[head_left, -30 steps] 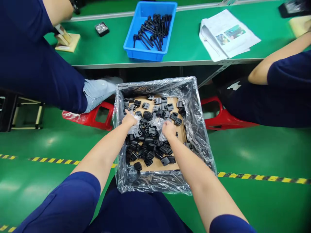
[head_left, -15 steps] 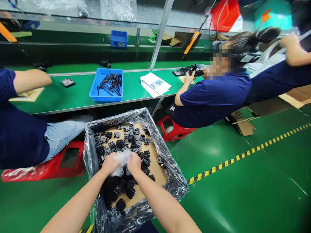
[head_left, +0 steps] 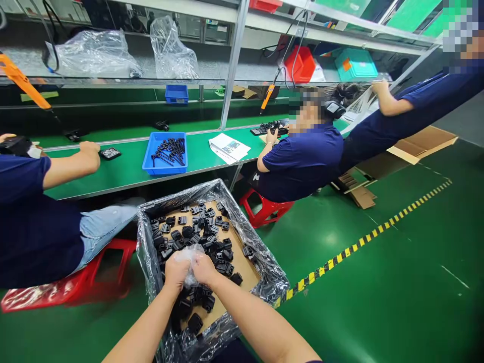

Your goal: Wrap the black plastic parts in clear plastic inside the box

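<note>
Both my hands grip a crumpled clear plastic bag over a plastic-lined box. My left hand is closed on the bag's left side, and my right hand is closed on its right side, close beside it. Underneath, many small black plastic parts lie scattered on the brown cardboard bottom. Black wrinkled film covers the walls of the box. My hands and the bag hide some of the parts in the middle.
Beyond the box runs a green workbench with a blue bin of black stemmed parts and paper sheets. Co-workers sit on red stools at left and right; another person stands at far right. Orange screwdrivers hang above.
My view has tilted up and shifted right, showing more of the shelf. My hands have drawn closer together on the bag. The left co-worker's arm has moved to the right.
</note>
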The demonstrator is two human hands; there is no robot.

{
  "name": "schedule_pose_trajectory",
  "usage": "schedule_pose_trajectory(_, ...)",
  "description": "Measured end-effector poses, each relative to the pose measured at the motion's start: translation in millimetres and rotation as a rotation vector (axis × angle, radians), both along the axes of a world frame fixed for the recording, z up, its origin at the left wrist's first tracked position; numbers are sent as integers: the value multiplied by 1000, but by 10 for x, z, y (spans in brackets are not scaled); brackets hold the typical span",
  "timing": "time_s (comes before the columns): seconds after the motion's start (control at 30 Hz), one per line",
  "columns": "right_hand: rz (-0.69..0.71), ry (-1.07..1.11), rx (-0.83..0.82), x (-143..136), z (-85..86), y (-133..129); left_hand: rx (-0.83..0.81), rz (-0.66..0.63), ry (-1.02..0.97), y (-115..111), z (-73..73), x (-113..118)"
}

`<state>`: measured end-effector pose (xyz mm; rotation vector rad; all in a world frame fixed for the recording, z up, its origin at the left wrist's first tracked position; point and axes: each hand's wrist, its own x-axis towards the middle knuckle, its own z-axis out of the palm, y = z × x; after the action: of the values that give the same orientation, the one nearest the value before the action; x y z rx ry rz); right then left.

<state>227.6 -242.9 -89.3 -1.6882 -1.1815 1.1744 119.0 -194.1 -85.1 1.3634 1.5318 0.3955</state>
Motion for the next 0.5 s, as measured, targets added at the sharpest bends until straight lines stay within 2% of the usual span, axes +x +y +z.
schedule_pose_trajectory(0.07, -201, 112, -7, -24, 33, -16, -29, 143, 16, 37, 84, 12)
schedule_pose_trajectory(0.13, -402, 291, -42, 30, 96, -48, -55, 270, -2, 108, 233, -36)
schedule_pose_trajectory(0.2, -538, 479, -73, 167, 179, -95, -34, 335, -83, 186, 409, -157)
schedule_pose_trajectory(0.3, -606, 662, -75, 430, 261, -157, 27, 288, -274, 261, 611, -400)
schedule_pose_trajectory(0.37, -636, 734, -74, 556, 273, -185, 20, 219, -356, 253, 676, -538)
schedule_pose_trajectory(0.43, -663, 748, -68, 599, 278, -211, -7, 154, -348, 189, 702, -622)
schedule_pose_trajectory(0.5, -676, 702, -52, 565, 293, -239, 2, 51, -238, 80, 714, -643)
